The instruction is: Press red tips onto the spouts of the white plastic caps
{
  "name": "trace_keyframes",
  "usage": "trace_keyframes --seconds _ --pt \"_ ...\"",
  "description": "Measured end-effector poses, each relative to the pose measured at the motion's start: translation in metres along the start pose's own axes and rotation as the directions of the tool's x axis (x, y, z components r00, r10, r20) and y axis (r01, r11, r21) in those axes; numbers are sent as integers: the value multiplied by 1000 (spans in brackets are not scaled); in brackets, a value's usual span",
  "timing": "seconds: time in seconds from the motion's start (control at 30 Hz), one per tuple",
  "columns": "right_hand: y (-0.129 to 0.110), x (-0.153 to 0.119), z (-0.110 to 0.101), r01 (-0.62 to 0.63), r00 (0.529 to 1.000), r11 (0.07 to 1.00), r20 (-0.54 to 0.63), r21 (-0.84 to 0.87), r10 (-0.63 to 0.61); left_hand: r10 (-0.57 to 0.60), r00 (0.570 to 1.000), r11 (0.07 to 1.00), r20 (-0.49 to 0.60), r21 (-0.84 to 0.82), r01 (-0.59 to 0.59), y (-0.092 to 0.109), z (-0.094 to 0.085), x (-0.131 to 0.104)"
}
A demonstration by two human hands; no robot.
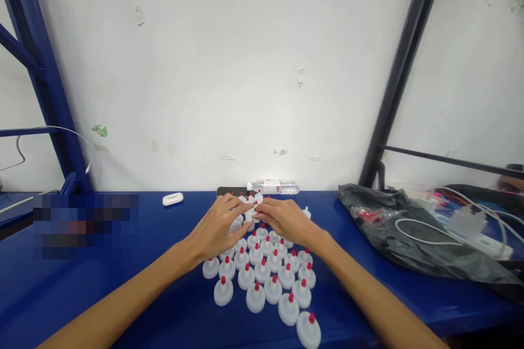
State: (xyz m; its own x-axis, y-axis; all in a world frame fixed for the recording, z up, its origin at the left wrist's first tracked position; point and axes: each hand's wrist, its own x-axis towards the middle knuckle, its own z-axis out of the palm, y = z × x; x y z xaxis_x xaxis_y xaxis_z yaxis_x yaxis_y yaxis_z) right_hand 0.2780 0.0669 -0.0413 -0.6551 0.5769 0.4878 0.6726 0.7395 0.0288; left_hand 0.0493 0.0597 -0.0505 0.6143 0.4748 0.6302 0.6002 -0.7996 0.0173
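Observation:
My left hand (pixel 227 223) is closed around a white plastic spout cap (pixel 249 216), thumb below and fingers above. My right hand (pixel 286 219) meets it from the right, its fingertips pinched at a small red tip (pixel 256 203) at the top of that cap. The fingers partly hide this contact. In front of both hands, many translucent white spout caps with red tips (pixel 256 298) stand upright on the blue table (pixel 164 305). More of them stand behind the hands. Beyond my right hand, one white spout cap (pixel 307 211) shows no red tip.
A clear water bottle (pixel 278 187) lies along the wall, beside a dark phone (pixel 229 191). Further left is a white oval case (pixel 172 199). On the right, a dark plastic bag (pixel 380 240) carries a packet of red pieces (pixel 370 215) and white cables (pixel 426 234).

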Motion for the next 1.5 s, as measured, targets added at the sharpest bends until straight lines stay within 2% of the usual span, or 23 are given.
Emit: trace_keyframes --seconds 0.1,0.2,0.27,0.33,0.37,0.43,0.5,0.57,0.7,0.8,0.87,0.93,1.03,1.17,1.27,1.33,1.43,1.5 --pt "4 0 5 33 999 997 -33 -77 -35 -62 998 997 -2 -44 62 10 -4 4" --pt "5 -1 11 73 995 983 -57 -167 -84 -196 980 958 19 -209 195 17 -8 9" --pt "6 -2 13 109 990 970 -62 -217 -125 -279 956 866 95 -405 293 17 -9 12" --pt "10 -4 10 117 988 960 -65 -254 -137 -309 935 747 174 -564 352 11 -11 13" --pt "13 -6 6 95 991 959 -70 -267 -118 -314 930 702 193 -611 364 6 -12 12" --pt "24 -9 -4 -14 995 960 -102 -281 -15 -335 926 677 175 -639 366 -5 -15 11" --pt "36 -12 -14 -161 982 951 -141 -263 127 -375 920 685 116 -634 359 -16 -17 10" --pt "46 -13 -20 -236 970 945 -116 -228 214 -410 910 702 63 -616 359 -22 -18 8" --pt "53 -11 -15 -206 971 965 90 -164 223 -419 907 745 42 -554 370 -22 -13 5" --pt "51 -10 -9 -201 960 972 172 -122 220 -383 923 831 42 -419 365 -15 -10 4" --pt "49 -10 -10 -212 961 973 160 -89 224 -359 932 882 52 -309 357 -10 -10 4" --pt "44 -9 -15 -227 969 974 98 -17 227 -341 937 901 76 -259 348 -6 -10 4" --pt "30 -8 -21 -208 978 969 9 135 208 -304 948 909 98 -269 319 -1 -9 3" --pt "4 -4 -18 -133 991 967 9 216 134 -256 962 916 97 -293 274 2 -4 2" --pt "-6 -2 -14 -83 996 976 3 202 84 -233 968 921 94 -298 250 2 -2 2" --pt "-3 -1 -15 -97 995 982 -17 165 101 -235 967 921 99 -294 254 2 -2 2" --pt "16 -4 -22 -217 974 976 -59 9 217 -224 970 930 90 -279 241 0 -4 1" --pt "32 -7 -29 -342 939 931 -77 -125 335 -194 975 939 104 -268 216 -2 -6 0"
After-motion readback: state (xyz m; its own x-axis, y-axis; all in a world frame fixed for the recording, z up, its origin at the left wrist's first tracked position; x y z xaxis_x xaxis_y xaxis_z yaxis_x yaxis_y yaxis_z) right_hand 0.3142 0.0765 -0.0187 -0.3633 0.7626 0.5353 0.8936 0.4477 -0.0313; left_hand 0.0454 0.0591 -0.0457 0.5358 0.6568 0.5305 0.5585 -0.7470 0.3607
